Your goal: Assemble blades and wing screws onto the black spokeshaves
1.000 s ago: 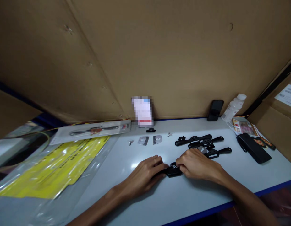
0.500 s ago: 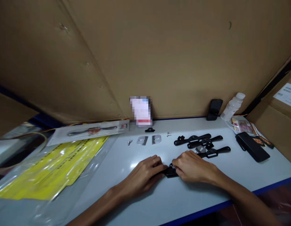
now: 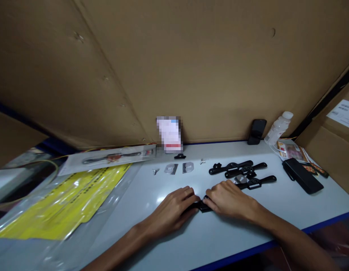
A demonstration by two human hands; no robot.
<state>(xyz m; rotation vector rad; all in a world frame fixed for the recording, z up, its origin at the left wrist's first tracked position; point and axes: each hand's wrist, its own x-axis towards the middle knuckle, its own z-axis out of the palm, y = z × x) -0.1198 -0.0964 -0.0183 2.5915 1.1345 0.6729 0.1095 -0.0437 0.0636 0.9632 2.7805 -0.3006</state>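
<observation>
My left hand (image 3: 180, 207) is closed round the left handle of a black spokeshave (image 3: 206, 207), held low over the white table. Fingers of my right hand (image 3: 228, 197) are bent and pressed together at the middle of this spokeshave, covering its right half. What lies under those fingertips is mostly hidden. Beyond my hands are two flat steel blades (image 3: 171, 169), a small black cap (image 3: 179, 156), one silver thumb screw (image 3: 155, 171) at the left and another thumb screw (image 3: 202, 162) at the right. Several black spokeshave bodies (image 3: 255, 183) lie right of my right hand.
On the left, clear plastic bags (image 3: 106, 210) with yellow sheets (image 3: 67, 203) cover the table beside a packaged spokeshave (image 3: 110, 156). A blurred-out screen (image 3: 169, 133) leans on the cardboard wall (image 3: 191, 75). At right stand a phone (image 3: 257, 131) and bottle (image 3: 279, 128), near a black case (image 3: 302, 176).
My right fingers have shifted slightly left over the middle of the spokeshave; a silvery bit seen by the fingertips before is now mostly covered. My left hand keeps its hold.
</observation>
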